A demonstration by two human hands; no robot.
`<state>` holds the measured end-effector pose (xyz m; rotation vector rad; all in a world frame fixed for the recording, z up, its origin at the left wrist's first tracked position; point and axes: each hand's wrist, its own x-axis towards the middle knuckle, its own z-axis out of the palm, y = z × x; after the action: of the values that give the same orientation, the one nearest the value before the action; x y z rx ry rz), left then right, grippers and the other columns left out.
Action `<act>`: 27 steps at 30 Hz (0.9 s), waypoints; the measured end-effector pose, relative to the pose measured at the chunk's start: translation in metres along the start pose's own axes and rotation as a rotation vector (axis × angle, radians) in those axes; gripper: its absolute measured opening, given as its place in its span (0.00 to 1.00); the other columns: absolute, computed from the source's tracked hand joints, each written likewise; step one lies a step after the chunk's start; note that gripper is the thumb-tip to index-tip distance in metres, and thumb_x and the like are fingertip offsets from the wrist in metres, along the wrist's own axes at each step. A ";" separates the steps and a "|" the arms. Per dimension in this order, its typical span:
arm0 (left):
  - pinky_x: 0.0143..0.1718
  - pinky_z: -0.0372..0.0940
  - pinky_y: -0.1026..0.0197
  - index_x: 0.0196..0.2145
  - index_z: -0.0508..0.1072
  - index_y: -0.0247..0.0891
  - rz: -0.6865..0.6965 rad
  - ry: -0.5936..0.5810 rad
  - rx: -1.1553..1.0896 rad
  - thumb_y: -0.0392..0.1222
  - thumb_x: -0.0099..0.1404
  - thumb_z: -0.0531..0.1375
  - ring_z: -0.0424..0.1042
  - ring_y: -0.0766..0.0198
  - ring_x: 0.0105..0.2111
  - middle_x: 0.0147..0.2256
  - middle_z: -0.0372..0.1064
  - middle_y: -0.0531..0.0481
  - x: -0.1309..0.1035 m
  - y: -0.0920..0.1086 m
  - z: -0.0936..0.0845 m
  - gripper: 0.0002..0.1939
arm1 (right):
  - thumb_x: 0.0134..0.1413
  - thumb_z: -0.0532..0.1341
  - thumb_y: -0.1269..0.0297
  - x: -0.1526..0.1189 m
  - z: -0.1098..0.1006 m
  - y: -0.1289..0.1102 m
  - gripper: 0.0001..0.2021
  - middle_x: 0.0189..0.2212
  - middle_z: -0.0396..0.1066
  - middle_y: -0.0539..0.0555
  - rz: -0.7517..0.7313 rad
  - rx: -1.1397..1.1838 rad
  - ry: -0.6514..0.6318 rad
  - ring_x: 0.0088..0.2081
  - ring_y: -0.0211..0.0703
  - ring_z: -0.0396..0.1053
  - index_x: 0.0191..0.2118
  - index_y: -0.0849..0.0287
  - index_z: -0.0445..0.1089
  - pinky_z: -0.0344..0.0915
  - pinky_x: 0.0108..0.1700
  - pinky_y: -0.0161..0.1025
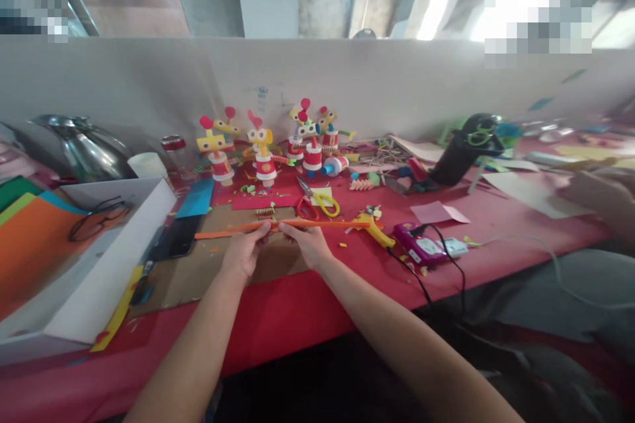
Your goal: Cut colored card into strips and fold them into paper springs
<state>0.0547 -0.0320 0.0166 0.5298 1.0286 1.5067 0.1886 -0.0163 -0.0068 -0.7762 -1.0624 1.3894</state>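
My left hand (247, 248) and my right hand (308, 244) pinch a long orange paper strip (337, 224) near its middle, thumbs almost meeting. The strip runs level above a brown cardboard sheet (198, 271), its ends reaching out to both sides. Just beyond my fingers lie coiled folded-paper springs (264, 212). Scissors with red and yellow handles (325, 203) rest open behind my right hand. A yellow glue gun (376, 231) lies by the strip's right end. Several paper-cup figures (264, 162) with googly eyes stand at the back.
On the left are a white box (112, 264) of coloured paper with glasses, a dark phone (181, 236) and a steel jug (89, 149). A purple power strip (419, 246) with cables sits right. Beyond it stand a black container (454, 158) and another person's blurred hand (602, 195).
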 end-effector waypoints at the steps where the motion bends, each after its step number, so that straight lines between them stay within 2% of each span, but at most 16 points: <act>1: 0.23 0.61 0.69 0.25 0.78 0.29 0.009 0.022 0.002 0.27 0.44 0.71 0.69 0.70 0.22 0.23 0.73 0.48 0.002 0.002 -0.002 0.08 | 0.39 0.71 0.55 0.001 -0.002 -0.001 0.12 0.18 0.68 0.47 0.001 0.014 0.021 0.22 0.33 0.61 0.25 0.59 0.76 0.58 0.27 0.34; 8: 0.19 0.58 0.72 0.25 0.75 0.32 0.087 0.211 -0.069 0.26 0.48 0.68 0.67 0.74 0.20 0.21 0.71 0.52 0.018 0.031 -0.030 0.06 | 0.34 0.73 0.55 0.014 -0.022 -0.015 0.14 0.21 0.70 0.50 -0.041 0.168 0.245 0.24 0.36 0.63 0.25 0.59 0.76 0.62 0.27 0.35; 12: 0.18 0.57 0.73 0.25 0.74 0.32 0.120 0.260 -0.095 0.26 0.51 0.66 0.65 0.75 0.19 0.21 0.68 0.54 0.020 0.043 -0.041 0.06 | 0.32 0.74 0.58 0.016 -0.027 -0.021 0.14 0.22 0.70 0.49 -0.059 0.193 0.289 0.24 0.35 0.64 0.28 0.59 0.77 0.62 0.27 0.34; 16: 0.19 0.56 0.73 0.25 0.71 0.34 0.159 0.288 -0.079 0.28 0.51 0.66 0.63 0.75 0.19 0.22 0.67 0.55 0.023 0.048 -0.050 0.07 | 0.32 0.73 0.57 0.016 -0.030 -0.018 0.14 0.21 0.70 0.49 -0.066 0.121 0.318 0.23 0.35 0.64 0.27 0.59 0.76 0.60 0.24 0.34; 19: 0.18 0.54 0.72 0.25 0.69 0.35 0.214 0.352 -0.012 0.30 0.50 0.66 0.62 0.75 0.20 0.22 0.66 0.55 0.027 0.050 -0.058 0.08 | 0.36 0.70 0.53 0.017 -0.035 -0.012 0.16 0.21 0.70 0.49 -0.076 -0.051 0.336 0.22 0.36 0.66 0.29 0.59 0.75 0.61 0.24 0.35; 22: 0.18 0.51 0.71 0.27 0.68 0.36 0.311 0.468 0.121 0.33 0.50 0.65 0.60 0.73 0.20 0.21 0.63 0.57 0.031 0.050 -0.068 0.08 | 0.45 0.63 0.51 0.017 -0.040 -0.006 0.15 0.21 0.71 0.51 -0.061 -0.329 0.286 0.22 0.38 0.68 0.31 0.59 0.73 0.63 0.24 0.35; 25: 0.21 0.53 0.68 0.34 0.68 0.38 0.449 0.596 0.309 0.36 0.50 0.64 0.61 0.71 0.22 0.23 0.61 0.58 0.036 0.049 -0.082 0.12 | 0.47 0.61 0.57 0.015 -0.042 -0.001 0.10 0.18 0.71 0.50 -0.025 -0.522 0.213 0.20 0.38 0.67 0.25 0.58 0.72 0.62 0.25 0.35; 27: 0.26 0.58 0.66 0.38 0.67 0.39 0.515 0.585 0.467 0.38 0.52 0.62 0.62 0.68 0.25 0.25 0.61 0.58 0.039 0.050 -0.093 0.14 | 0.44 0.62 0.63 0.014 -0.043 -0.001 0.06 0.15 0.69 0.48 -0.016 -0.662 0.174 0.20 0.38 0.67 0.21 0.57 0.71 0.62 0.27 0.35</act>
<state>-0.0559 -0.0196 0.0020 0.7391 1.8276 1.9404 0.2264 0.0041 -0.0197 -1.3337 -1.4009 0.9248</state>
